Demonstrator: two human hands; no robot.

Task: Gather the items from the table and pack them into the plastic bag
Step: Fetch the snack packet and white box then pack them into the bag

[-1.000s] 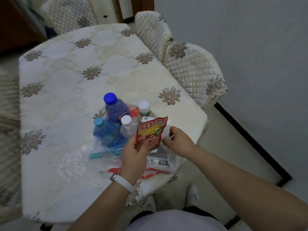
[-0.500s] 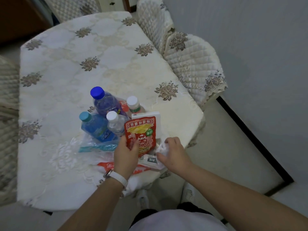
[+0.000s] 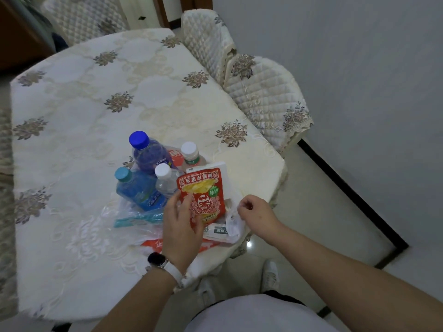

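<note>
A clear plastic bag (image 3: 124, 212) with red print lies open near the table's front edge. Inside it stand a dark blue bottle (image 3: 149, 153), a light blue bottle (image 3: 137, 188), a small clear bottle (image 3: 165, 179) and a white-capped bottle (image 3: 191, 154). My left hand (image 3: 181, 226) holds a red snack packet (image 3: 203, 195) upright against a white box (image 3: 221, 168) in the bag. My right hand (image 3: 254, 210) pinches the bag's white rim (image 3: 233, 224) on the right. A flat white packet (image 3: 218, 232) lies under the snack packet.
The table (image 3: 96, 116) wears a cream cloth with brown flower motifs. Two quilted chairs (image 3: 259, 92) stand at the far right against a grey wall. Another chair (image 3: 81, 17) is at the far side. The floor and my shoes show below the table's edge.
My left hand lowered the red snack packet deeper into the bag. My right hand left the white box, dropped to the bag's right rim and took hold of it.
</note>
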